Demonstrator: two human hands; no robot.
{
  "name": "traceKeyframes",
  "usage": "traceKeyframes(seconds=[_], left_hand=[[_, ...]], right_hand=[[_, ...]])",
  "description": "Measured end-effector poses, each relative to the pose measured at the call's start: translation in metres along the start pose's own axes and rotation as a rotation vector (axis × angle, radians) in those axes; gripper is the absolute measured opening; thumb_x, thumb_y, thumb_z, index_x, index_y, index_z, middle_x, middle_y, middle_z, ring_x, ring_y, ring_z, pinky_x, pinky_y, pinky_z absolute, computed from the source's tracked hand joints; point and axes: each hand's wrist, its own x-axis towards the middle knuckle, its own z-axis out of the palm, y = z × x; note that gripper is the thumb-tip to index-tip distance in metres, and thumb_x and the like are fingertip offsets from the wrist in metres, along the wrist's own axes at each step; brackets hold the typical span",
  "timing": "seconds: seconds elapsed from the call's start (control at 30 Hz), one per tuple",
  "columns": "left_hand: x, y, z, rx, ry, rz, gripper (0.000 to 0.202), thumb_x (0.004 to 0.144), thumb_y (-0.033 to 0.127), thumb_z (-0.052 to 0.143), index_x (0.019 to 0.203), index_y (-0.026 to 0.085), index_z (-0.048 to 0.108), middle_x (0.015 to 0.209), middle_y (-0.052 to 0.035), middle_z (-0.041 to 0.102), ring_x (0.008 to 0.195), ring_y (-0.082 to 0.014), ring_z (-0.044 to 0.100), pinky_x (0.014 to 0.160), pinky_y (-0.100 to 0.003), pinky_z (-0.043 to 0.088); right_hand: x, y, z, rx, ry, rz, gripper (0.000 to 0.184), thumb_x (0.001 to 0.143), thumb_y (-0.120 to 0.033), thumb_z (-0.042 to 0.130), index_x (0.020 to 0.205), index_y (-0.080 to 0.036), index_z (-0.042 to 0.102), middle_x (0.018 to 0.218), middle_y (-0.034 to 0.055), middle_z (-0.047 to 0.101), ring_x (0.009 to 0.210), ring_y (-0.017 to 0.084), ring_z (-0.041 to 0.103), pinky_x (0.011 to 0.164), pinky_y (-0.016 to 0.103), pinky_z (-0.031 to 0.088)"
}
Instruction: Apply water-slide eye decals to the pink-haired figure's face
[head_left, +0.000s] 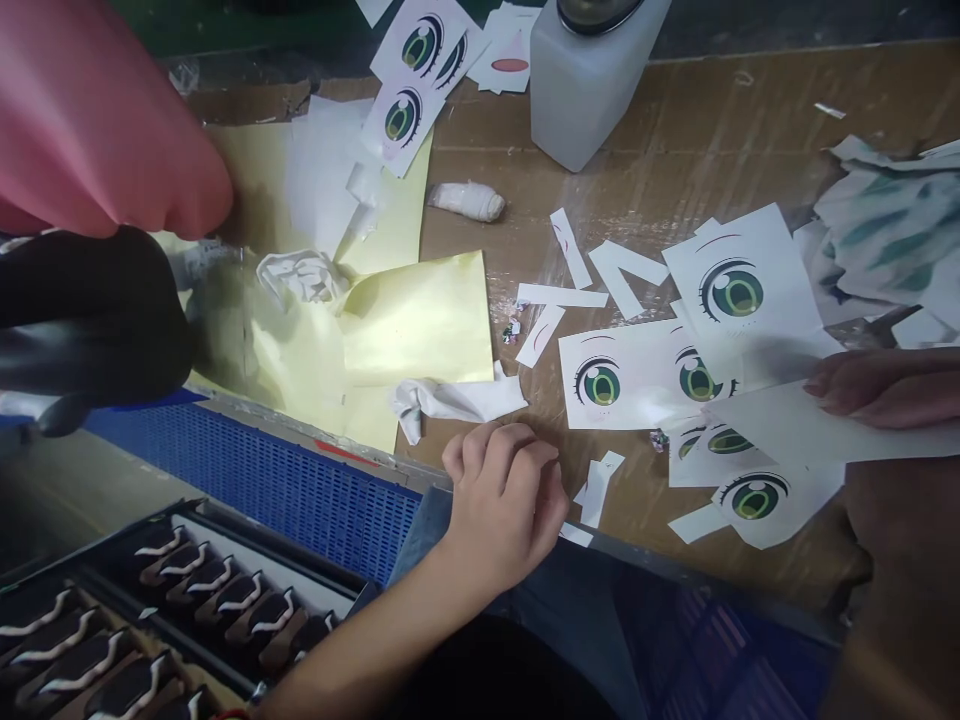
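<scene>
My left hand (pixel 504 500) rests at the front edge of the brown work surface, back upward and fingers curled closed. Whatever may be inside it is hidden. Just beyond its knuckles lies a crumpled white cloth strip (pixel 469 398). At the right, my right hand (pixel 889 392) pinches a blank-looking white paper sheet (pixel 795 420), tilted above the printed sheets. Under and beside it are papers with green cartoon eyes: an eye sheet (pixel 739 285), a two-eye sheet (pixel 600 385) and a lower eye sheet (pixel 757 500), partly overlapping.
White paper scraps (pixel 574 250) lie mid-surface. A translucent bottle (pixel 585 80) stands at the back, near more eye prints (pixel 416 50). Yellow paper (pixel 427 320) covers the left. A stained cloth (pixel 892 230) is at right. Trays of dark pieces (pixel 232 590) stand lower left, beside a blue basket (pixel 300 480).
</scene>
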Motion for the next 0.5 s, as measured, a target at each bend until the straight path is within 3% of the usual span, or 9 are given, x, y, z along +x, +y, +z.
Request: traceKeyframes(seconds=[0.13,0.23,0.37,0.5], left_hand=[[0.009,0.005,0.004,-0.051,-0.007,-0.077,0.019,0.09,0.015,0.061,0.108,0.019,0.055,0.109,-0.0065,0.067,0.103,-0.0235,0.056,0.084,-0.039,0.033],[0.017,0.009,0.008,-0.152,-0.004,-0.197,0.023,0.091,0.016,0.059,0.113,0.018,0.052,0.11,-0.0085,0.066,0.098,-0.0228,0.058,0.08,-0.037,0.037],[0.027,0.016,0.013,-0.403,-0.016,-0.392,0.021,0.092,0.022,0.057,0.112,0.018,0.051,0.101,-0.0086,0.066,0.091,-0.0207,0.062,0.078,-0.036,0.047],[0.039,0.026,0.011,-0.699,0.0,-0.558,0.014,0.092,0.027,0.055,0.102,0.02,0.048,0.097,-0.0057,0.064,0.086,-0.0144,0.064,0.073,-0.028,0.052]], right_hand=[[-0.006,-0.006,-0.001,0.089,-0.04,-0.019,0.01,0.077,-0.026,0.071,0.072,-0.026,0.062,0.073,0.0061,0.057,0.077,0.025,0.057,0.082,0.053,0.044],[-0.012,0.0,-0.001,0.188,-0.058,-0.111,0.01,0.072,-0.013,0.068,0.075,-0.021,0.064,0.073,0.006,0.059,0.076,0.023,0.058,0.084,0.052,0.048],[-0.017,0.013,0.001,0.279,-0.11,-0.16,0.005,0.079,-0.014,0.066,0.079,-0.016,0.061,0.077,0.0031,0.058,0.082,0.019,0.058,0.095,0.051,0.05],[-0.023,0.018,0.004,0.322,-0.148,-0.159,0.011,0.09,-0.017,0.063,0.081,-0.015,0.059,0.081,-0.0014,0.057,0.086,0.015,0.058,0.099,0.047,0.05]])
